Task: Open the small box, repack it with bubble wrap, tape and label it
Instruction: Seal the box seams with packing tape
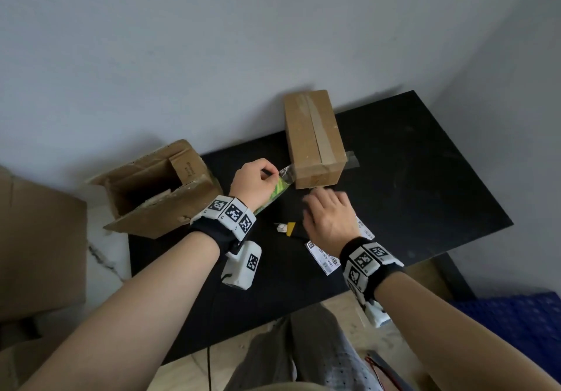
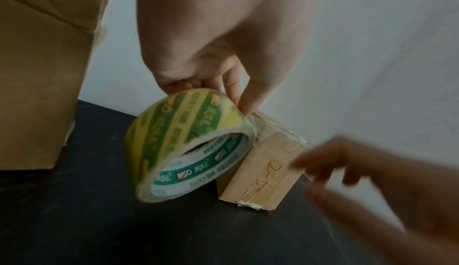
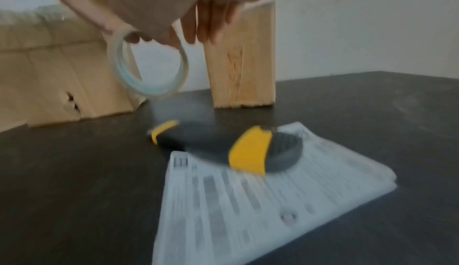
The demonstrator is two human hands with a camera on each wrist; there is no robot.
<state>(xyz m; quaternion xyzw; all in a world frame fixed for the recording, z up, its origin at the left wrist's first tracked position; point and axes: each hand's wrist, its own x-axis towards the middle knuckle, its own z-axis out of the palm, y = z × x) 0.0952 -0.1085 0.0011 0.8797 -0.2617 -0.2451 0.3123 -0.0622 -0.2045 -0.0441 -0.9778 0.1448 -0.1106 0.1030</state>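
Observation:
The small brown box [image 1: 312,138] lies on the black table [image 1: 425,178], with a tape strip along its top seam. My left hand [image 1: 258,178] grips the green and yellow tape roll [image 1: 274,192] just left of the box's near end. A clear strip of tape [image 1: 288,173] runs from the roll to that end. In the left wrist view the roll [image 2: 188,145] is against the box [image 2: 263,173]. My right hand [image 1: 329,214] hovers blurred in front of the box, fingers loose and holding nothing. Below it lie a yellow and black utility knife [image 3: 248,149] and a printed label sheet [image 3: 248,200].
A larger open cardboard box [image 1: 154,187] stands at the table's left end, close to my left wrist. A loose tape end [image 1: 352,160] sticks out on the table right of the small box. The wall runs right behind both boxes.

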